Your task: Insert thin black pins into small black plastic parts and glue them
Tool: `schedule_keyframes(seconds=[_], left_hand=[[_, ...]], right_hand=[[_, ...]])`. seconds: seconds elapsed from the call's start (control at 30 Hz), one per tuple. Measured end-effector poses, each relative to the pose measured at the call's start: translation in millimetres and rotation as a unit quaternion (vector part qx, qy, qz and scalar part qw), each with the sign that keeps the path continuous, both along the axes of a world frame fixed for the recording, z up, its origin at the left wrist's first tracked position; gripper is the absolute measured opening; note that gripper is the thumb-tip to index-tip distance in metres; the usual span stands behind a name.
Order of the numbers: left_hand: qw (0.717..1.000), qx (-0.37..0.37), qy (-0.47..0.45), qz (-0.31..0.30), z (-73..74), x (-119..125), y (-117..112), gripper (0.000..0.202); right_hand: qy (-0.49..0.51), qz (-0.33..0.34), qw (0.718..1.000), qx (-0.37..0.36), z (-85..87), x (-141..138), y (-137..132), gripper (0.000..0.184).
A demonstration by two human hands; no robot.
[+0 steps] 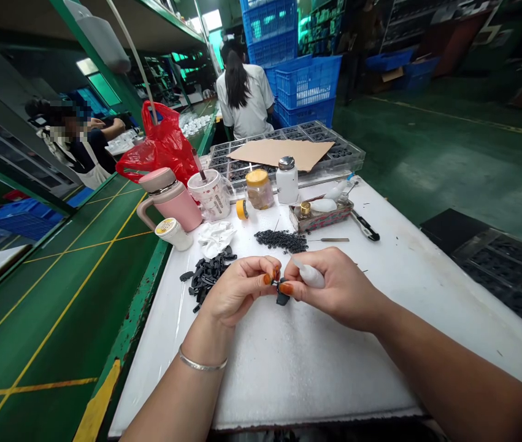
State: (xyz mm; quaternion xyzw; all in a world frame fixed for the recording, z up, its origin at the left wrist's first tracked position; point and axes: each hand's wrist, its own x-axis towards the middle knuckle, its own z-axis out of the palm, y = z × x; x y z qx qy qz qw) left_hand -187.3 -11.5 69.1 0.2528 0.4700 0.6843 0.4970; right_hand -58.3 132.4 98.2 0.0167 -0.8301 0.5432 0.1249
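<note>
In front of me, my left hand (245,285) and my right hand (341,285) meet over the white work surface. A small black plastic part (283,299) is pinched in my right fingertips. That same hand also carries a small white squeeze bottle (312,276) with a thin tip, tucked between thumb and fingers. My left thumb and forefinger are pressed together right at the part's upper end; whatever tiny piece they pinch is too small to name. Close by lie a pile of black plastic parts (208,274) and a heap of small black rings (281,240).
Behind the heaps stand a pink mug (175,199), a patterned cup (210,193), a yellow-lidded jar (259,189), a white bottle (287,181) and a small box (320,216). A cutter (365,226) lies right. The green conveyor belt (81,264) runs left; two people sit farther off.
</note>
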Motion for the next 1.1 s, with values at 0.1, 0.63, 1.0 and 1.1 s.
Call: schedule_keyframes(seconds=[0.1, 0.63, 1.0, 1.1], left_hand=[[0.999, -0.025, 0.025, 0.007, 0.8, -1.8, 0.1, 0.015], [0.985, -0.017, 0.007, 0.170, -1.3, -9.6, 2.3, 0.023], [0.944, -0.019, 0.122, 0.307, 6.4, -43.0, -15.9, 0.025], [0.884, -0.104, 0.326, 0.318, 4.8, -52.0, -20.4, 0.017]], right_hand=[[0.005, -0.011, 0.999, 0.030, -2.0, -1.7, 0.7, 0.018], [-0.096, -0.061, 0.993, 0.039, -4.7, -11.7, 14.4, 0.022], [-0.245, 0.063, 0.948, 0.192, -26.6, -12.0, 29.9, 0.009], [-0.236, 0.027, 0.950, 0.202, -24.1, -12.9, 32.8, 0.014]])
